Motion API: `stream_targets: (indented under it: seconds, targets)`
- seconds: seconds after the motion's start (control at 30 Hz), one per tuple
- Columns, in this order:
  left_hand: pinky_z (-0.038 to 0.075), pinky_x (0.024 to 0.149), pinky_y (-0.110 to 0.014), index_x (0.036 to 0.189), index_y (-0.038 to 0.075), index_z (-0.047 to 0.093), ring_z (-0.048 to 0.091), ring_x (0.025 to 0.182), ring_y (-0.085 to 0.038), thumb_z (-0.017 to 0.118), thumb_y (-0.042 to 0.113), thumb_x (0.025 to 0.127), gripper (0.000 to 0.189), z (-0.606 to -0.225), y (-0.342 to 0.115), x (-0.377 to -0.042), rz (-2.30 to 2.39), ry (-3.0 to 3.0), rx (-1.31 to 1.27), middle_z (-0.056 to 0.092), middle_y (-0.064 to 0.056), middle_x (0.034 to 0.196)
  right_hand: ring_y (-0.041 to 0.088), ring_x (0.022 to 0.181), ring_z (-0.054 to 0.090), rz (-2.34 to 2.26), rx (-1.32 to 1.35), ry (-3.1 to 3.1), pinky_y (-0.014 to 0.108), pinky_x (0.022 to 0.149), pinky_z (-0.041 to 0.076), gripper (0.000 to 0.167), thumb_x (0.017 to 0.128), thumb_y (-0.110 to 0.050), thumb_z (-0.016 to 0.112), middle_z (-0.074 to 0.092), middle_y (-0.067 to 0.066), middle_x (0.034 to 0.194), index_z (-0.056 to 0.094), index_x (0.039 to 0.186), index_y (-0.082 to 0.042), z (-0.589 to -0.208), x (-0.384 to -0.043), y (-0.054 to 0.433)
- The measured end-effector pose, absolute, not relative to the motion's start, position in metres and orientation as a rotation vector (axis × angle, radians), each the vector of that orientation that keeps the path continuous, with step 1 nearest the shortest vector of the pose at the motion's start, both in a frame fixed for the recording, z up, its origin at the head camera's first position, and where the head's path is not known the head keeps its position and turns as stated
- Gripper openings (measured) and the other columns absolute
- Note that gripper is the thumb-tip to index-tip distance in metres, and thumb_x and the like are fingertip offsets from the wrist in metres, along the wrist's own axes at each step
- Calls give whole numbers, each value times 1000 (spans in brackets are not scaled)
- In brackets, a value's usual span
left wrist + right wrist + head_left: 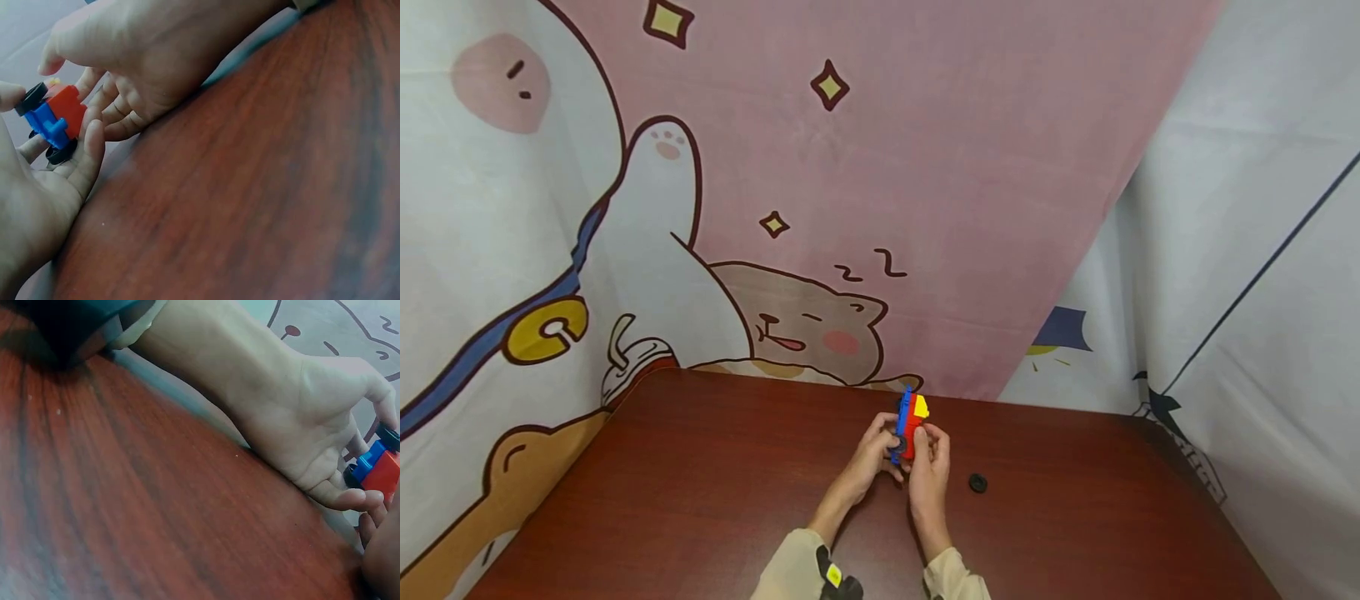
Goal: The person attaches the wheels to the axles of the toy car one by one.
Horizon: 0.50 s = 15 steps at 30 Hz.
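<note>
Above the table, both hands hold a small toy truck (913, 423) with a blue chassis, a red body and a yellow part at its far end. The left hand (865, 463) pinches its blue side; in the left wrist view, the thumb presses a black wheel (32, 99) and fingers lie under another wheel (61, 152). From the other side, the right hand (931, 477) grips the red body, its thumb along the near part. The right wrist view cuts off part of the truck (381, 472). On the table, right of the right hand, lies a loose black wheel (977, 483).
The reddish-brown wooden table (715, 483) extends around both hands. Behind it hangs a pink and white printed cloth (970, 183) with cartoon animals, and pale cloth (1262, 275) borders the right side. A black device (838, 583) is strapped to the left wrist.
</note>
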State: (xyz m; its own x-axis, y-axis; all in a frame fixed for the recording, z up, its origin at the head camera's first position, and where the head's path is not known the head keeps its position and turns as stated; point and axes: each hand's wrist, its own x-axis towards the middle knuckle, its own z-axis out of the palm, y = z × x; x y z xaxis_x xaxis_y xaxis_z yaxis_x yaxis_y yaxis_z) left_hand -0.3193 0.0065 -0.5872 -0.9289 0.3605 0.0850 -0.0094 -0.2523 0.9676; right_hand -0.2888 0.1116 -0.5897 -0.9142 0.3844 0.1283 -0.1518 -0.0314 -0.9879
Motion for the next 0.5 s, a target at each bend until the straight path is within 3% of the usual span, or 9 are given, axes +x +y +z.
stream_targets:
  seconds: [0.17, 0.33, 0.5]
  targets:
    - [53, 53, -27, 132, -2, 43, 62, 66, -14, 47, 16, 93, 43, -588, 7, -319, 2244, 1785, 472, 59, -6, 99, 7, 81, 55, 1991, -266, -1854, 21, 65, 50, 34, 103, -21, 53, 57, 8, 104, 51, 126, 3, -572, -280, 109]
    - [56, 72, -30, 133, -1, 42, 62, 86, -13, 46, 27, 100, 43, -588, 10, -318, 2302, 1847, 401, 59, -10, 109, 6, 79, 54, 1982, -290, -1815, 18, 67, 46, 28, 102, -15, 56, 57, 4, 100, 53, 122, 5, -577, -284, 110]
    - [47, 83, -28, 135, 2, 44, 58, 93, -13, 52, 31, 100, 46, -587, 13, -319, 2391, 1879, 241, 60, -12, 116, 5, 77, 56, 1932, -268, -1840, 18, 65, 45, 27, 100, -17, 60, 60, 2, 96, 56, 118, 2, -590, -289, 111]
